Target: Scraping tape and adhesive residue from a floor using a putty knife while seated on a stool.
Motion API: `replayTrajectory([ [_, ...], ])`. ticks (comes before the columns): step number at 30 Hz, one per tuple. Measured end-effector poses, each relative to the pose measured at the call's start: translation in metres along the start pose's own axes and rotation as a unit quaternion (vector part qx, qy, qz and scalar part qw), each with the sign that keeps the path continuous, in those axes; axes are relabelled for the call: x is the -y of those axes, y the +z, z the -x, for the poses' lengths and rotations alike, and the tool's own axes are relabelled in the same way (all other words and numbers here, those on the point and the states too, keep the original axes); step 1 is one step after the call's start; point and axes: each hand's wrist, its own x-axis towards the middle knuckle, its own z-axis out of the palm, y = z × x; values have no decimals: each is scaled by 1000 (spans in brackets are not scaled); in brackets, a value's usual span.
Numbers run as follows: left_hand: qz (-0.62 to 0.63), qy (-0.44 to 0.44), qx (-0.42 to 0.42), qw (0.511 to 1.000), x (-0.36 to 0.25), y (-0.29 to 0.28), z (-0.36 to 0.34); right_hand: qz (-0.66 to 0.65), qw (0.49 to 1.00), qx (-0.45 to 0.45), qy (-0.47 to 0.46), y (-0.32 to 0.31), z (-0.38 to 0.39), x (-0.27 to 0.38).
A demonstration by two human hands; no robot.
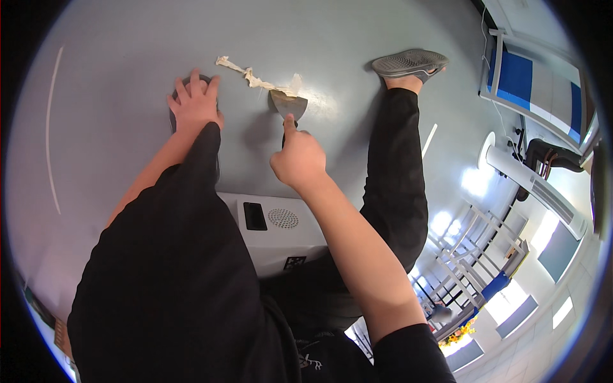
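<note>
Head; scraper in right grip

We are finding no legible wording. We are observing a square black-and-white code label on the white box and an unreadable pale print on the black shirt.

Down it looks, this head view, steeply from the wearer's own head, fairly near the left hand and right hand, facing the grey floor beyond them, wide fisheye curving distant edges right of both hands!
</note>
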Motion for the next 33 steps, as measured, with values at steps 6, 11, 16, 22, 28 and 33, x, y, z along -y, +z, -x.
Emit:
replayTrajectory([
  [6,-24,-8,1,1000,3,-1,2,14,999,52,11,39,47,9],
  [11,-21,2,-4,1000,0,1,0,39,998,45,-7,29,16,0],
  [16,-17,-4,-11,1000,1,0,0,29,999,21,8,9,2,7],
  [22,-18,-2,-1,1000,3,0,2,69,989,127,26,50,50,6],
  [28,0,15,-19,1000,-2,1,2,35,998,36,-37,12,-18,-12],
  [33,-10,7,-25,1000,3,4,3,12,1000,15,-3,9,-3,-4],
])
